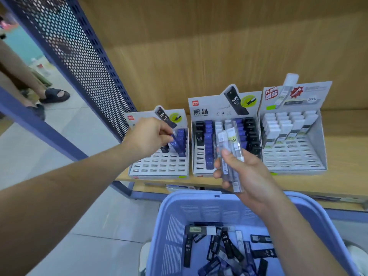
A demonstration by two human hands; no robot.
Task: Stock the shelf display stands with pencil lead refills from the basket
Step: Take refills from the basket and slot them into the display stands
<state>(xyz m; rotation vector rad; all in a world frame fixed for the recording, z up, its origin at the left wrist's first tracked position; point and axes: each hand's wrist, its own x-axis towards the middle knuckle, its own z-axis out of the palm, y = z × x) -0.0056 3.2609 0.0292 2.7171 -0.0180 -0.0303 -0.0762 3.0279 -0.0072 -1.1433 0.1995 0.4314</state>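
The wooden shelf [346, 156] runs left to right, and three cardboard stands sit side by side on it near the front edge. The left stand [157, 166] is just beside the perforated blue side panel [83, 62], which closes off that end. The right stand [292, 156] has bare shelf open to its right. Behind the stands the wooden back board [199, 46] rises with clear height above the header cards. The light blue basket [191, 196] sits nearest, its far rim just below and in front of the shelf edge. Tiled floor [59, 156] lies open to the left, where a person's black sandals [55, 95] stand far off.

Both hands are holding stock. The left hand [151, 136] pinches a blue refill [176, 140] between fingertips and thumb, tilted over the far right slots of the left stand. The right hand [245, 176] grips a bundle of clear refills [232, 154], upright in front of the middle stand [211, 110].

The refills are slim, flat plastic cases. Blue ones fill the left stand's far right column and its near rows are bare. The middle stand holds black, blue and clear columns, and the right stand holds white-capped ones in its far rows. Loose refills [227, 246], mostly black and blue, some marked HB 0.7, lie jumbled on the basket floor.
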